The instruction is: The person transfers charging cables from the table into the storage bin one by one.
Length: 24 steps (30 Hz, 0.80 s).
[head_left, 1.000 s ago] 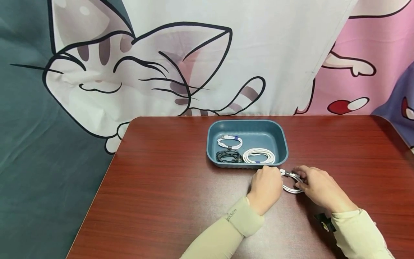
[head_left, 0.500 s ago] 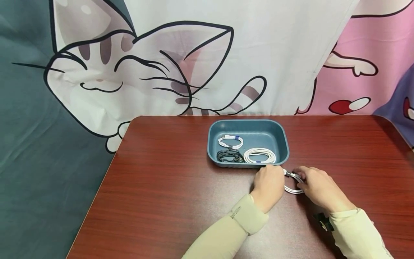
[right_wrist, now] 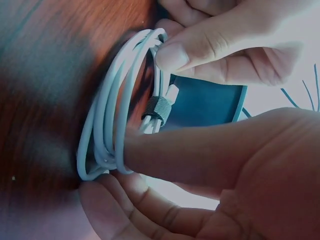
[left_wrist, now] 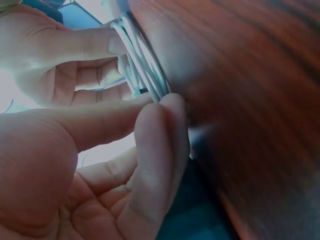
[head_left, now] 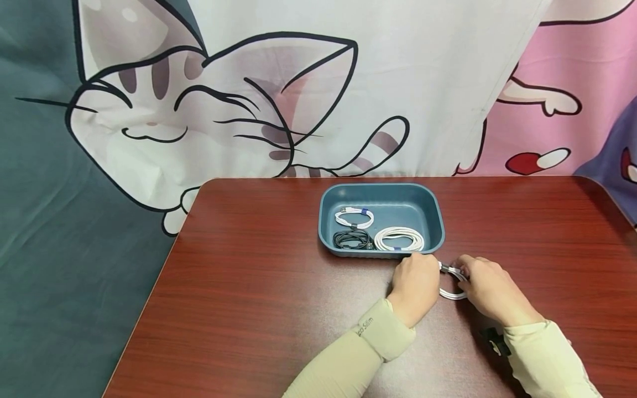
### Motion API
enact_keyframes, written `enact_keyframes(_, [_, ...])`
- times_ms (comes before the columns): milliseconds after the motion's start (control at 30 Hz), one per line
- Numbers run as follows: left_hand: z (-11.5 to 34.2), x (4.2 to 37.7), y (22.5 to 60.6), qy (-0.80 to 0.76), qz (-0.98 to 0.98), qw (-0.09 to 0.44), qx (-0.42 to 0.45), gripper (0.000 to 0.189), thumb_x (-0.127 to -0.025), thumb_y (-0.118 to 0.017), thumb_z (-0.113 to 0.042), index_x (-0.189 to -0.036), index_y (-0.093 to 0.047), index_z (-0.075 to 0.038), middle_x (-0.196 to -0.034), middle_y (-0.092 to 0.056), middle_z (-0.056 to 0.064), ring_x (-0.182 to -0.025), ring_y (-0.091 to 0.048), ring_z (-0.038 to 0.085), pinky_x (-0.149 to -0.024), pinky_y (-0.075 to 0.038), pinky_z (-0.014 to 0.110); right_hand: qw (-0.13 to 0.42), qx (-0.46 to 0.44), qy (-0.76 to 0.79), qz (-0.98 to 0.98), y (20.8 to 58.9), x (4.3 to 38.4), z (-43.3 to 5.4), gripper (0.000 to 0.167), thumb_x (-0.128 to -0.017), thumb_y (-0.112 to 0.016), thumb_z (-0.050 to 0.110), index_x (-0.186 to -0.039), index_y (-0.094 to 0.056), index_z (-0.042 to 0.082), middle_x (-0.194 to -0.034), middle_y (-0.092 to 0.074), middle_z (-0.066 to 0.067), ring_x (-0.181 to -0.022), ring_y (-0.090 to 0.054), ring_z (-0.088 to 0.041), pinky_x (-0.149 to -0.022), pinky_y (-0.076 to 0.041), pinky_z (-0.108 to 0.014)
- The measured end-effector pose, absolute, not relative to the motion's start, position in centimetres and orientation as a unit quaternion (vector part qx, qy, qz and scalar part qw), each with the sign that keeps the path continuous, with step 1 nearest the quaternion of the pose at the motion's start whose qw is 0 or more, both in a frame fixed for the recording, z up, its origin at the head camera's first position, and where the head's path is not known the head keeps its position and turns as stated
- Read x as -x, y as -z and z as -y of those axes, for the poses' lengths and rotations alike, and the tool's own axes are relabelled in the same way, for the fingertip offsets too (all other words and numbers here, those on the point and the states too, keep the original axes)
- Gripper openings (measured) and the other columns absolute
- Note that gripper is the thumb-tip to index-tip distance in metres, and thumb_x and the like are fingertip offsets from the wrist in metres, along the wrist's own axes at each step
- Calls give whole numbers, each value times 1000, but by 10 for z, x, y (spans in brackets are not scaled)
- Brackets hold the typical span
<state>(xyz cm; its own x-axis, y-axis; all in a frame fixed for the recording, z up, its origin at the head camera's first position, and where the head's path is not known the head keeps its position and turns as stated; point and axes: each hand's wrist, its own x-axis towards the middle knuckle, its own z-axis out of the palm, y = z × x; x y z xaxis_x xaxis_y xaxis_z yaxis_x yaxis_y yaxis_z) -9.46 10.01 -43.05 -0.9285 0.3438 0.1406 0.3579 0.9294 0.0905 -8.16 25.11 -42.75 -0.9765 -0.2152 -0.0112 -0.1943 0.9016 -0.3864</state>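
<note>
A white cable (head_left: 452,297), wound in a loose coil, is between both hands just in front of the blue tray. A dark strap (right_wrist: 158,109) wraps one side of it, beside a white plug end (right_wrist: 172,94). My left hand (head_left: 414,287) pinches the coil's left side between thumb and fingers. At the opposite side, my right hand (head_left: 494,290) grips the loops; its thumb passes inside the coil in the right wrist view, with the fingers outside. In the head view the left hand hides part of the coil.
The blue tray (head_left: 423,207) stands at the table's back edge. Inside lie a small white cable coil (head_left: 368,223), a black cable coil (head_left: 352,240) and a larger white cable coil (head_left: 419,241). Behind the red-brown wooden table (head_left: 239,309) hangs a cartoon-printed curtain (head_left: 438,83).
My left hand has shifted slightly to the right, covering a little more of the coil. The right hand stays almost in place, and the tray's contents look the same.
</note>
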Motion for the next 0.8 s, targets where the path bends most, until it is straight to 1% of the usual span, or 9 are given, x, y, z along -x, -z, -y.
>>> enact_keyframes(133, [-100, 94, 431, 62, 980, 63, 179, 22, -90, -70, -22, -68, -69, -24, -70, -69, -4, -61, -68, 11, -46, -48, 23, 21, 105, 195, -975, 428, 81, -252, 22, -74, -73, -6, -92, -64, 1, -77, -60, -7, -73, -60, -30, -62, -47, -49])
enact_keyframes(367, [-98, 93, 429, 83, 977, 69, 184, 22, -88, -72, -21, -67, -66, -22, -70, -68, -3, -62, -67, 12, -47, -49, 24, 19, 93, 196, -976, 427, 79, -252, 21, -75, -73, -5, -91, -63, 5, -77, -59, -6, -73, -59, -30, -61, -46, -50])
enact_keyframes(500, [-96, 93, 428, 96, 974, 77, 192, 23, -88, -72, -20, -66, -65, -22, -69, -68, -3, -62, -68, 13, -48, -49, 24, 21, 90, 198, -976, 426, 78, -252, 21, -76, -72, -5, -91, -62, 6, -77, -59, -5, -73, -59, -28, -60, -45, -47])
enact_keyframes(600, [-96, 93, 428, 103, 972, 78, 195, 24, -89, -71, -19, -66, -64, -21, -69, -68, -3, -61, -68, 13, -48, -49, 24, 25, 88, 200, -976, 425, 78, -252, 20, -76, -72, -5, -90, -62, 6, -75, -58, -2, -70, -57, -25, -59, -44, -44])
enact_keyframes(800, [-94, 95, 426, 116, 970, 83, 199, 26, -88, -71, -17, -63, -63, -21, -68, -68, -3, -61, -68, 14, -48, -50, 25, 27, 87, 205, -975, 424, 77, -253, 18, -80, -71, -4, -89, -60, 6, -71, -59, -1, -64, -55, -23, -57, -43, -43])
